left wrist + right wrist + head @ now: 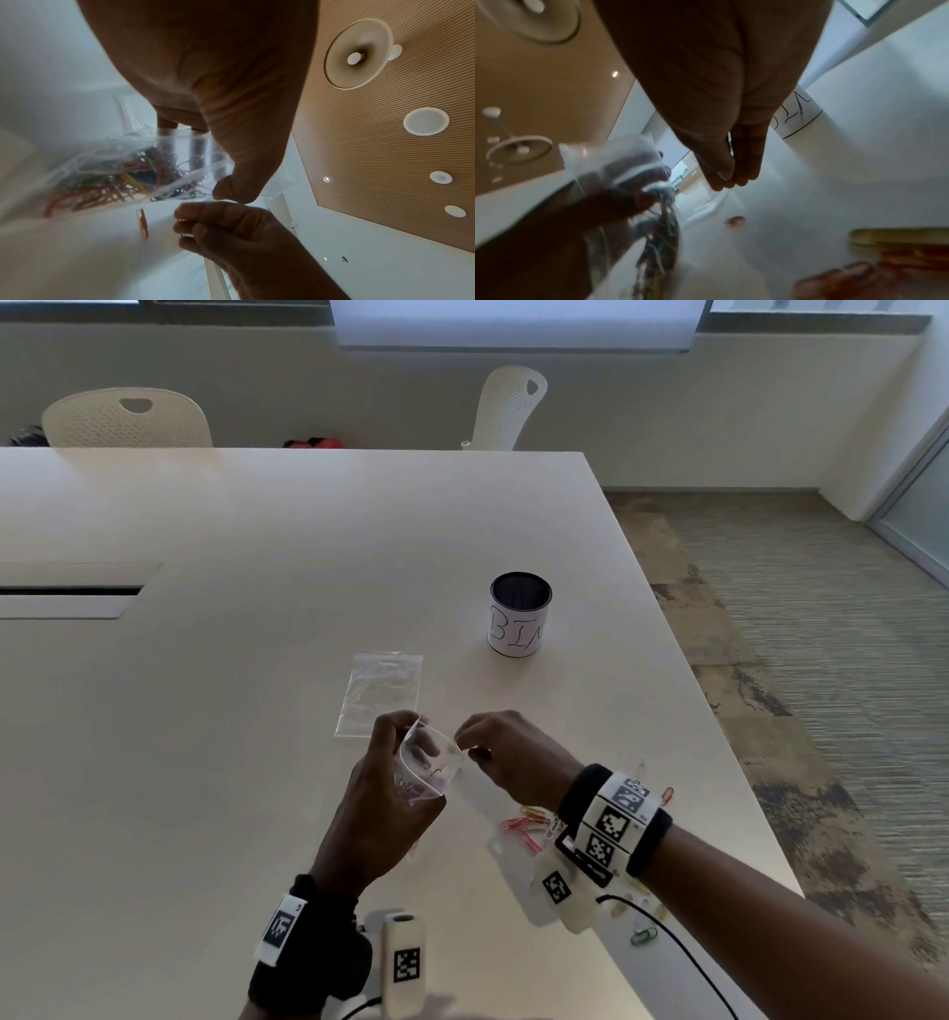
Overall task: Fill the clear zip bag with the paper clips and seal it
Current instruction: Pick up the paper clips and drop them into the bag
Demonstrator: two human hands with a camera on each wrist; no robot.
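Clear zip bag (425,765) held above table (257,660), mouth open, coloured paper clips (123,178) inside (tangled). Left hand (382,793) grips bag; right hand (506,757) pinches its rim.

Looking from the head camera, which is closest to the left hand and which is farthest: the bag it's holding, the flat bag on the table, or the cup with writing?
1. Clear zip bag, held in the left hand.
2. Flat clear plastic bag, lying just beyond.
3. Black mesh cup with a white paper label, farthest, beyond and rightward.

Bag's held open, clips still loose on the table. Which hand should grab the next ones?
Right. The left hand grips the open zip bag; the right hand is at the bag's mouth, and the loose paper clips lie beside its wrist.
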